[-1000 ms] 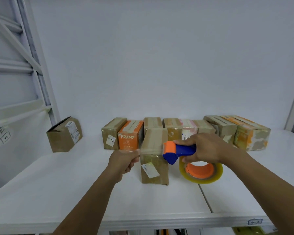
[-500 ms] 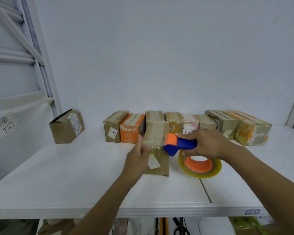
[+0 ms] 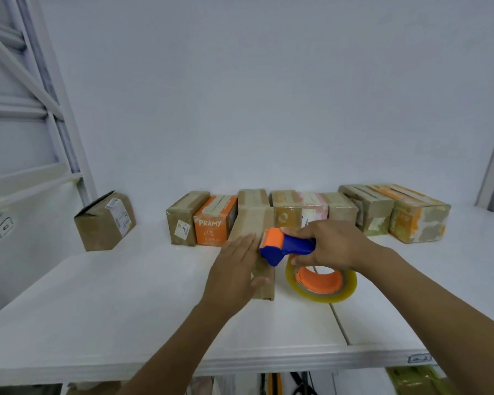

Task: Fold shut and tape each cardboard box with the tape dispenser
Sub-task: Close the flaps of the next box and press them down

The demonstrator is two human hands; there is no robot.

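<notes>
While the left hand (image 3: 237, 269) is pressing flat, fingers straight, on the box (image 3: 254, 220) standing on the table (image 3: 126, 309) just in front of the row of taped boxes (image 3: 342, 206), the right hand (image 3: 334, 246) is gripping the tape dispenser (image 3: 285, 248) by its blue handle, its orange head at the box's upper right edge. Taping this box is seemingly ending; the next move is probably calling for tearing the strip free and smoothing it down.
</notes>
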